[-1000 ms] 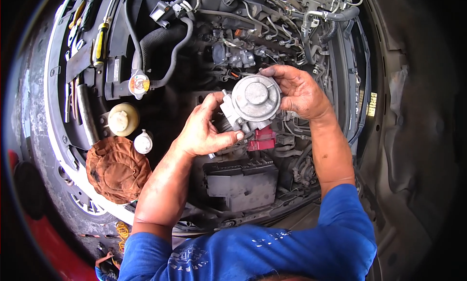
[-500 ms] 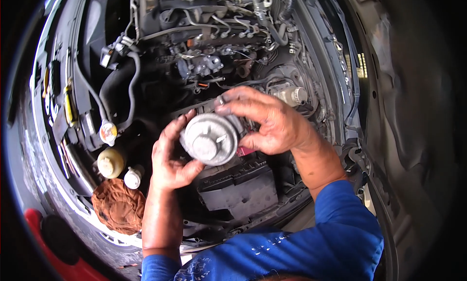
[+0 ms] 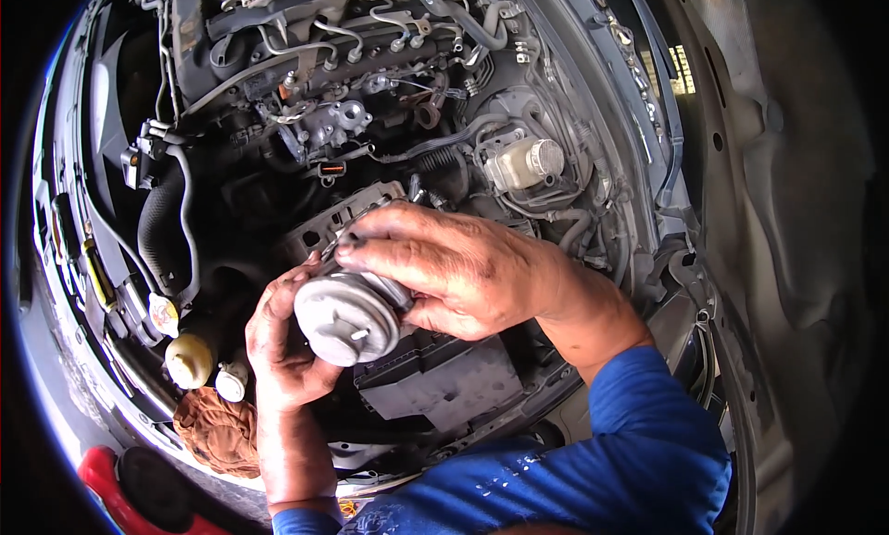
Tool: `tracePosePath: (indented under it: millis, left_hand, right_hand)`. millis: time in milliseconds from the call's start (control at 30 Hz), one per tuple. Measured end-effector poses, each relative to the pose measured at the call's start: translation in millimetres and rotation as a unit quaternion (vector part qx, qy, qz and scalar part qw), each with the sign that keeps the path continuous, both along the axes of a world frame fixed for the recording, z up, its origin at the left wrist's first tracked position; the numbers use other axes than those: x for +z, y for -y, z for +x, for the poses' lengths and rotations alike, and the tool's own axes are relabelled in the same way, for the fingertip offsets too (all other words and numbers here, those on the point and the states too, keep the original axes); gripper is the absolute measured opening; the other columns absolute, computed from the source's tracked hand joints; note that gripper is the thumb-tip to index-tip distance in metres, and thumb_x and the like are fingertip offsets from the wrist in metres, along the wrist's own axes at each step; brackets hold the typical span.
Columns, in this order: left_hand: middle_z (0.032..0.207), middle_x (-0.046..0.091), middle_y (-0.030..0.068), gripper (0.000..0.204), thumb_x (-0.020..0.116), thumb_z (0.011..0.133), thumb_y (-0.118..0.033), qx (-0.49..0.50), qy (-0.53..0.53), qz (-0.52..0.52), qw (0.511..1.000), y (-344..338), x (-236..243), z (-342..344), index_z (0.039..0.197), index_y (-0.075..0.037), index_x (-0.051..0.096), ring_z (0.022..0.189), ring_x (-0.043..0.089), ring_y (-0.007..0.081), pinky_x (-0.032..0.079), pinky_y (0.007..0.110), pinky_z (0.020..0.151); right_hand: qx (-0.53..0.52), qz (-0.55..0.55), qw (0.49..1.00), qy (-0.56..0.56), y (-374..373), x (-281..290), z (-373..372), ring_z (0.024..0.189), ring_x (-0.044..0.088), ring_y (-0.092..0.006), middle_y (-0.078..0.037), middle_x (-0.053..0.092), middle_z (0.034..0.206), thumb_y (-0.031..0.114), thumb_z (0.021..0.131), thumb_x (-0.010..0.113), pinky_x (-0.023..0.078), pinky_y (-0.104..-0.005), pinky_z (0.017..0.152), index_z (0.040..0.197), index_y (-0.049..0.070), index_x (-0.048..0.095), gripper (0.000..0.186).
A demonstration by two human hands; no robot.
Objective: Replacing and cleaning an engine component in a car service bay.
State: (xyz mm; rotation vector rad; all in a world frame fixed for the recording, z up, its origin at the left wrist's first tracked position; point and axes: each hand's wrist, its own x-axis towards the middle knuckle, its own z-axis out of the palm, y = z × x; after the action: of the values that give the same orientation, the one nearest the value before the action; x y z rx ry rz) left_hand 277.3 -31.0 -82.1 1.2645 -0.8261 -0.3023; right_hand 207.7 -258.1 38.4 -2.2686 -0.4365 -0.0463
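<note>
Both my hands hold a silver metal part above the engine bay, apparently an EGR valve with a round, stepped diaphragm housing. Its round end, with a small stub on it, points toward me. My left hand is curled around the left side, thumb near the lower rim. From the right, my right hand grips the far side, fingers over the top and thumb underneath. Dark grime marks the fingertips. The valve's far end is mostly hidden behind my right fingers.
Beyond my hands lies the engine with metal pipes. A fluid reservoir stands to the right, a black box below. At left are a yellowed cap, a white cap, a brown rag and a yellow-handled screwdriver.
The valve and both hands have shifted left and nearer to me in the picture. The valve has tilted, showing more of its side. The view of the engine bay has also shifted.
</note>
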Motion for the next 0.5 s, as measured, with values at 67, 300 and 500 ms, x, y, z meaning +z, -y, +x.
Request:
tracePosePath:
  millis: [67, 300, 500]
  left_hand:
    - [0.125, 0.058, 0.0184, 0.07, 0.08, 0.074, -0.018, -0.02, -0.095, 0.022, 0.995, -5.3, -5.4, -1.7, 0.134, -0.003, 0.048, 0.117, 0.058, 0.0333, 0.044, 0.045, 0.102]
    - [0.121, 0.061, 0.0128, 0.073, 0.085, 0.074, -0.018, -0.002, -0.206, 0.021, 0.978, 15.3, -8.5, 9.9, 0.131, 0.006, 0.046, 0.112, 0.058, 0.0204, 0.044, 0.035, 0.1]
    - [0.118, 0.062, 0.0097, 0.068, 0.083, 0.076, -0.01, 0.043, -0.194, -0.011, 0.98, 54.3, -0.3, 38.6, 0.132, 0.002, 0.046, 0.101, 0.063, 0.0173, 0.052, 0.03, 0.084]
  right_hand:
    - [-0.002, 0.019, 1.0, -0.013, 5.7, -4.2, 6.2, 0.116, 0.057, -0.04, -0.024, 0.051, 0.13, 0.005, 0.062, 0.082, 0.05, -0.0421, 0.095, 0.137, -0.001, 0.049, 0.082]
    - [-0.138, 0.045, 0.989, 0.037, 34.7, -28.6, 1.7, 0.121, 0.054, -0.0289, -0.018, 0.055, 0.128, 0.024, 0.066, 0.089, 0.045, -0.0385, 0.103, 0.134, 0.0, 0.049, 0.083]
    - [-0.531, 0.413, 0.733, -0.099, 60.5, -146.2, -46.4, 0.074, 0.055, -0.007, -0.003, 0.059, 0.096, 0.004, 0.088, 0.068, 0.046, -0.0193, 0.067, 0.117, -0.001, 0.052, 0.034]
